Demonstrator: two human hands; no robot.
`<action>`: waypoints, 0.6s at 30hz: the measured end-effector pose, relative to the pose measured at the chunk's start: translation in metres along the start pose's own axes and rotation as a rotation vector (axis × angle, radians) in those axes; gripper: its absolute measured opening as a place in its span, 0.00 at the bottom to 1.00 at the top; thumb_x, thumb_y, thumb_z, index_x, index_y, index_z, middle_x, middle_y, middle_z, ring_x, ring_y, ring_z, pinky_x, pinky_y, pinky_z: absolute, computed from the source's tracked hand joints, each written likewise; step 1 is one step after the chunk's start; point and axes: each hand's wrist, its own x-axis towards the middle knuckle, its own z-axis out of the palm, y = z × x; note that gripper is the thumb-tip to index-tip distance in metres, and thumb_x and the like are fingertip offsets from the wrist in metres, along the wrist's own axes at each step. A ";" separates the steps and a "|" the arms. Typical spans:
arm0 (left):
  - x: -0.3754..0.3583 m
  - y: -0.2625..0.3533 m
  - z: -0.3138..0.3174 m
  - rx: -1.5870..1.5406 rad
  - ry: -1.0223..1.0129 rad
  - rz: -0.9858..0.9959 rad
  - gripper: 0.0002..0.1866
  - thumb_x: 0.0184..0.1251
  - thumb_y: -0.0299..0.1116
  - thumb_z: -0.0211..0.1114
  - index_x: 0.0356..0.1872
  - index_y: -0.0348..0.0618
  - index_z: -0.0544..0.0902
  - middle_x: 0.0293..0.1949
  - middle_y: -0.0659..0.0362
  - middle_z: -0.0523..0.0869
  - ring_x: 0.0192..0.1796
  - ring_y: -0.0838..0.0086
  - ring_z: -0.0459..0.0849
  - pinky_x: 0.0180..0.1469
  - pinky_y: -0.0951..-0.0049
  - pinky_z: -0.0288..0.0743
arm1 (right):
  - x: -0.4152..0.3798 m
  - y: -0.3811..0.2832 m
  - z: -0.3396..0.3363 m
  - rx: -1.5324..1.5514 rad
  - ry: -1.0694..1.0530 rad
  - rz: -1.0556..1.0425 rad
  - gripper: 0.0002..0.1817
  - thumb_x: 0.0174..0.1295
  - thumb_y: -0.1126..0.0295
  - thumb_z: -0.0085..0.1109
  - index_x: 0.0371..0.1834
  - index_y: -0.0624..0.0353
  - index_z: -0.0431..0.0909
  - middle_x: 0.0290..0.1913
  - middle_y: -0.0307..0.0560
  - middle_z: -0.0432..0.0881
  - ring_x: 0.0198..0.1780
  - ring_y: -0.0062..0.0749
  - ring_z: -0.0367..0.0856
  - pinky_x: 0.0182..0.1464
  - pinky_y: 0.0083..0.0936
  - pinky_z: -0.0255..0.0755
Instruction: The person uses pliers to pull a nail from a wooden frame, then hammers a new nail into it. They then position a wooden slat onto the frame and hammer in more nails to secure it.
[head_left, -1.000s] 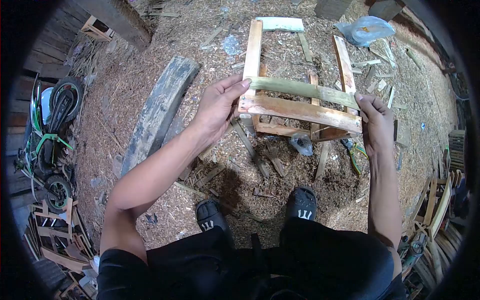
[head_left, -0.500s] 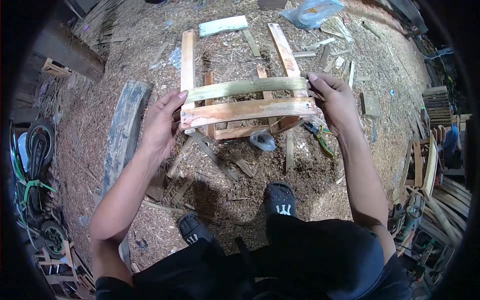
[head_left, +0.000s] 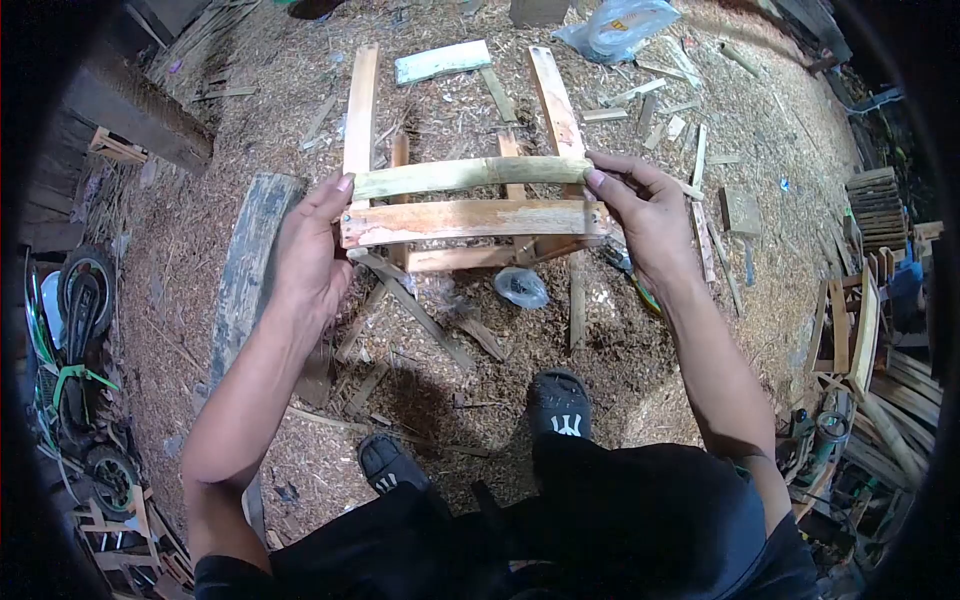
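A pale, slightly curved bamboo slat (head_left: 430, 179) lies across two side rails of a small wooden frame (head_left: 480, 219), just behind the frame's nearest crosspiece. My left hand (head_left: 308, 245) is closed at the slat's left end, thumb on top, the other fingers partly hidden beneath the frame's corner. At the slat's right end, my right hand (head_left: 655, 215) pinches it between thumb and fingers. Two screw heads show near the ends of the front crosspiece. Green-handled pliers (head_left: 648, 296) lie on the ground, partly covered by my right forearm.
Wood chips and offcuts cover the ground. A long weathered plank (head_left: 245, 260) lies to the left, a whitish board (head_left: 441, 62) and a plastic bag (head_left: 618, 30) beyond the frame. A small bike (head_left: 80, 320) is far left; stacked wood (head_left: 880, 225) stands right.
The frame, the bamboo slat and both hands have shifted a little to the left together. My right hand now covers more of the pliers. Both hands keep their hold on the slat.
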 end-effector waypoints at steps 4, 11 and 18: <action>0.014 0.001 -0.021 0.130 -0.041 0.068 0.19 0.80 0.28 0.53 0.65 0.28 0.73 0.50 0.49 0.87 0.48 0.69 0.90 0.52 0.69 0.88 | 0.005 0.018 0.001 -0.010 -0.019 0.015 0.11 0.68 0.75 0.66 0.51 0.67 0.86 0.43 0.46 0.89 0.45 0.19 0.85 0.49 0.17 0.77; 0.006 -0.004 -0.025 0.106 0.003 0.067 0.20 0.81 0.30 0.54 0.66 0.27 0.73 0.51 0.50 0.87 0.48 0.70 0.90 0.51 0.70 0.87 | 0.006 0.021 0.004 -0.033 -0.081 0.006 0.09 0.68 0.74 0.66 0.48 0.66 0.86 0.41 0.43 0.89 0.43 0.18 0.84 0.46 0.17 0.76; 0.010 -0.006 -0.041 0.156 -0.052 0.061 0.22 0.81 0.30 0.54 0.69 0.27 0.70 0.53 0.50 0.87 0.50 0.71 0.89 0.54 0.70 0.86 | 0.010 0.028 0.006 -0.046 -0.149 -0.068 0.09 0.68 0.75 0.66 0.50 0.65 0.84 0.44 0.45 0.89 0.46 0.22 0.86 0.49 0.20 0.79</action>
